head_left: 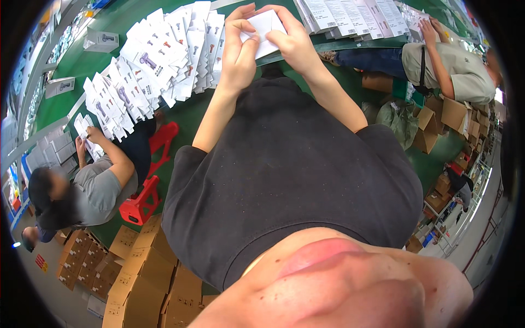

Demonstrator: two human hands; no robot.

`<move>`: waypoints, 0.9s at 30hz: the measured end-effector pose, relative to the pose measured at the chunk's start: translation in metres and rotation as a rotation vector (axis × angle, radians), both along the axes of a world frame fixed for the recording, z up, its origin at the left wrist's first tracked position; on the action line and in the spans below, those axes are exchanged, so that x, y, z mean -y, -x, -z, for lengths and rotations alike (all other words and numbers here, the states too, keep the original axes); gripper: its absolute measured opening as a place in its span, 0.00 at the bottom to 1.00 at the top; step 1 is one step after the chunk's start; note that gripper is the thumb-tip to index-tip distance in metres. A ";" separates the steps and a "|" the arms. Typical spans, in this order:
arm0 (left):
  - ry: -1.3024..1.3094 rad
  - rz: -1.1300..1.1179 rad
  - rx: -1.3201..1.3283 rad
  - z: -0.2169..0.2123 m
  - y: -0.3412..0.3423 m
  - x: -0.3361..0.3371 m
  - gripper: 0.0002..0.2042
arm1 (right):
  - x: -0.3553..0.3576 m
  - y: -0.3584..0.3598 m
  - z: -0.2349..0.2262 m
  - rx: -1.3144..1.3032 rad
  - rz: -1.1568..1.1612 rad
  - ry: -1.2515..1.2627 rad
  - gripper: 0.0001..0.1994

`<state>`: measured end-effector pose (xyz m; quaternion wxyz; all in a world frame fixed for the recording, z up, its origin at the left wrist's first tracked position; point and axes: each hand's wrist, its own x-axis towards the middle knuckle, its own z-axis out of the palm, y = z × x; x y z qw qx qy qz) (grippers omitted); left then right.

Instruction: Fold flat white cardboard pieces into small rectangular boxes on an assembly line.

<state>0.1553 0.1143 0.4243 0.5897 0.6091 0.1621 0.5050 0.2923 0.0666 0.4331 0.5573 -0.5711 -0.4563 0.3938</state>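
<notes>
My left hand [240, 49] and my right hand [295, 41] meet at the edge of the green worktable, both closed around a small white carton [268, 24]. Its plain white end, with folded flaps, shows between the fingers. Both thumbs press on that end from either side, while most of the carton's body is hidden. Just left of my left hand, many flattened white cartons [158, 54] with printed tool pictures lie fanned out in overlapping piles. Beyond my right hand is a row of similar white cartons [350, 19] with printed text.
One person [98, 186] at the left handles white cartons beside red stools [143, 202]. Another person [454, 71] works at the table on the right. Two formed cartons [101, 40] stand at the far left of the table. Brown cardboard boxes [139, 273] are stacked behind me.
</notes>
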 end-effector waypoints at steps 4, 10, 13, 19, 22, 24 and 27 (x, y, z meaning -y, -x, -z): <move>-0.033 -0.017 -0.119 -0.002 0.006 0.003 0.07 | 0.002 0.003 -0.010 0.107 -0.002 -0.043 0.20; -0.131 -0.003 -0.211 0.010 0.014 0.001 0.20 | 0.015 0.011 -0.022 0.172 -0.015 0.023 0.21; -0.022 0.002 0.018 0.002 0.012 0.008 0.23 | 0.015 0.009 -0.023 -0.170 -0.008 -0.055 0.23; -0.436 -0.071 -0.589 0.048 0.038 -0.011 0.32 | 0.032 0.013 -0.022 0.642 -0.023 -0.064 0.28; -0.770 -0.187 -0.529 0.054 0.040 -0.009 0.35 | 0.041 0.003 -0.028 0.783 -0.021 -0.027 0.30; -0.819 -0.443 -0.738 0.058 0.050 -0.014 0.34 | 0.049 -0.004 -0.026 0.899 -0.032 0.019 0.31; -0.527 -0.536 -1.004 0.083 0.085 -0.050 0.42 | 0.048 -0.072 0.016 1.051 0.113 -0.101 0.30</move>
